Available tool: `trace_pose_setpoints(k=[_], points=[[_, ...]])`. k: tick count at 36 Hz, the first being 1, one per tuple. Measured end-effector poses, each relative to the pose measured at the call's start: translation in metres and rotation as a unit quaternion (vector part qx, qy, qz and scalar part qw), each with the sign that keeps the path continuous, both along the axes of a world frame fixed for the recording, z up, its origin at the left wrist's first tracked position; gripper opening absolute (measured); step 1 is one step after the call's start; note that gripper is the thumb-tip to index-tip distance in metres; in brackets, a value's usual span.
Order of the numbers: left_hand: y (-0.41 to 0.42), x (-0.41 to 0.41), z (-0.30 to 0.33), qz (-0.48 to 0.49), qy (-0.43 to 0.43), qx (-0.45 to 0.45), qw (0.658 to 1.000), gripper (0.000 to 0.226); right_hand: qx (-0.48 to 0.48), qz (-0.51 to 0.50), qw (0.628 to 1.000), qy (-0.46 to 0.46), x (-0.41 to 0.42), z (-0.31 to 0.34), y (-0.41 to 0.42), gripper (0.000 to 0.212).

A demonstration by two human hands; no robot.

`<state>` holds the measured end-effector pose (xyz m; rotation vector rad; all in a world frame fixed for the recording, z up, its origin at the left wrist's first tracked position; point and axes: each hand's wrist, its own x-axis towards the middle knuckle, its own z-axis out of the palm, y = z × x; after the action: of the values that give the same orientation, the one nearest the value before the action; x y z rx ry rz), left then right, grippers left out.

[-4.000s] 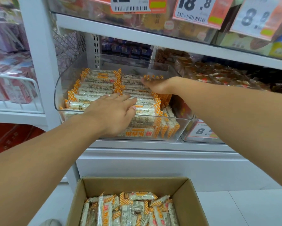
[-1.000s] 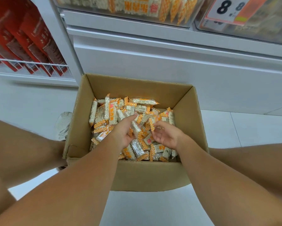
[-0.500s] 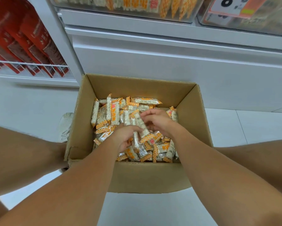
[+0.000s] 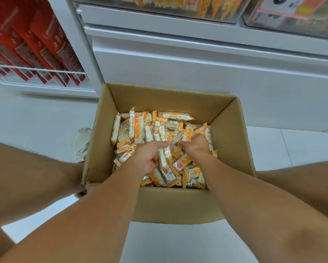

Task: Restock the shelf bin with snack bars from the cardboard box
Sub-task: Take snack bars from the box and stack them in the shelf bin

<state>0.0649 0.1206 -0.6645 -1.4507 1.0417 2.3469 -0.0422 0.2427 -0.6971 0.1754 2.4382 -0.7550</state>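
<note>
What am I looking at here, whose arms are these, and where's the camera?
There is no machine here. A person wears a wide-angle camera on their head, so you look down along their own two bare arms.

On the white floor stands an open cardboard box with a heap of snack bars in orange-and-white wrappers. Both hands are down in that heap. The left hand curls round a few bars. The right hand is curled among the bars too and seems to be gathering some.

At the top edge you see the bottom of the clear shelf bin these bars go into. To the left, red packs stand in a white wire rack. A shoe shows beside the box.
</note>
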Motion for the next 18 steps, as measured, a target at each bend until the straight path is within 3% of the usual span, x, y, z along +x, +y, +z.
trace_pose_setpoints(k=[4, 9, 12, 14, 18], points=[[0.003, 0.000, 0.010, -0.008, 0.013, -0.024, 1.000, 0.085, -0.012, -0.062, 0.996, -0.066, -0.006, 0.012, 0.000, 0.031], [0.000, -0.002, 0.034, 0.006, 0.009, -0.013, 1.000, 0.071, -0.186, -0.124, 0.946, -0.235, -0.011, 0.056, 0.021, 0.033], [-0.005, -0.004, 0.053, 0.010, 0.033, 0.006, 0.999, 0.061, -0.298, -0.050, 0.906, -0.296, -0.006, 0.090, 0.032, 0.031], [-0.006, -0.006, 0.075, -0.001, 0.060, 0.002, 0.998, 0.054, -0.339, 0.010, 0.893, -0.296, 0.001, 0.117, 0.032, 0.014], [-0.006, -0.015, 0.133, -0.047, 0.143, -0.028, 0.988, 0.047, -0.348, 0.127, 0.909, -0.192, 0.003, 0.177, 0.029, 0.014]])
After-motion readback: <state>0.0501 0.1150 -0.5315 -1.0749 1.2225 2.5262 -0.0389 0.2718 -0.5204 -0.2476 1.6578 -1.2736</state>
